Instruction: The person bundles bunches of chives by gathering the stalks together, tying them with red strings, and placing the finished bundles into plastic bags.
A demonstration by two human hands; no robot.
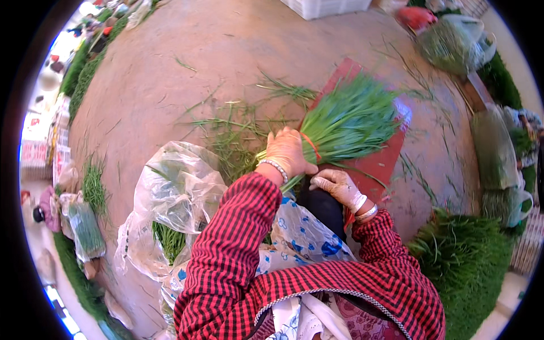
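Note:
A thick bundle of green garlic chives [354, 116] lies slanted over a red board [371, 175], its leaves fanning to the upper right. An orange-red tie [311, 146] circles it near the stem end. My left hand [286, 152], in a thin pale glove, is wrapped over the stems just below the tie. My right hand [335, 186], also gloved, is just below the bundle by my dark-clad knee [320, 207]. Its fingers are curled together, and whatever they pinch is too small to make out. Red strands [348, 218] hang beside that wrist.
Loose chive scraps [232, 133] litter the floor beyond my left hand. A clear plastic bag [175, 181] with greens stands at my left. A large heap of chives [464, 260] lies at my right. Bagged greens [456, 45] and a white crate [326, 7] are farther off.

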